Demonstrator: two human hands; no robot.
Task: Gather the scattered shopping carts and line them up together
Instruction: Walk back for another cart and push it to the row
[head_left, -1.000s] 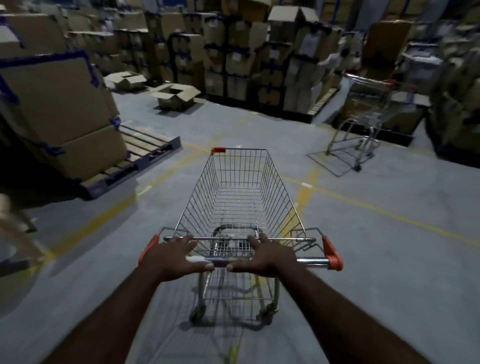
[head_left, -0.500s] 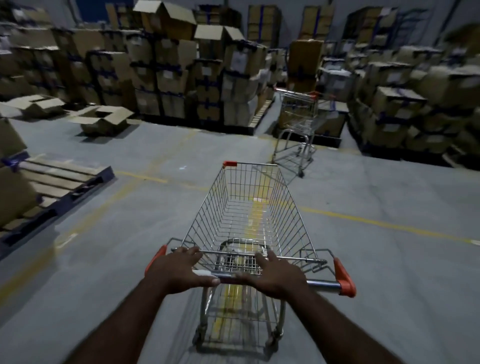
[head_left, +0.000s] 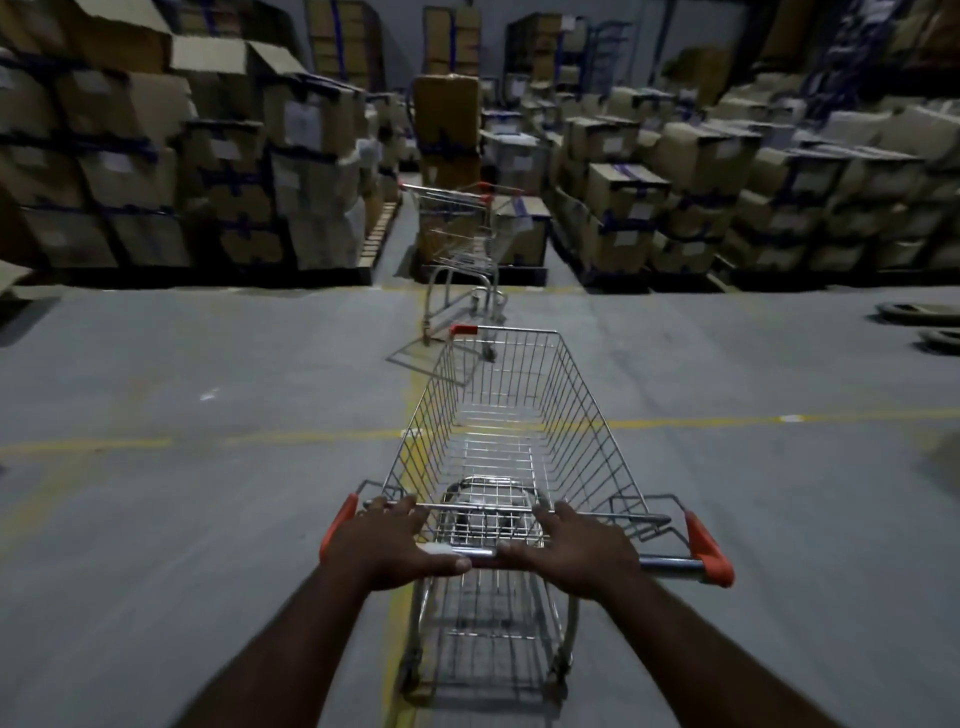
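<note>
A wire shopping cart (head_left: 519, 415) with orange handle ends stands right in front of me on the grey floor. My left hand (head_left: 387, 543) and my right hand (head_left: 574, 553) both grip its metal handle bar, close together near the middle. A second wire cart (head_left: 460, 244) stands straight ahead at the mouth of an aisle, its rear facing me, just beyond the nose of the cart I hold. The two carts are apart.
Tall stacks of cardboard boxes on pallets (head_left: 218, 171) fill the left side and more boxes (head_left: 727, 197) the right, with a narrow aisle between. Yellow floor lines (head_left: 727, 421) cross the concrete. Dark flat objects (head_left: 919, 314) lie at the far right.
The view has swung right and forward. The cart in my hands now points straight at the second cart, which has shifted from the right to dead ahead and is closer.
</note>
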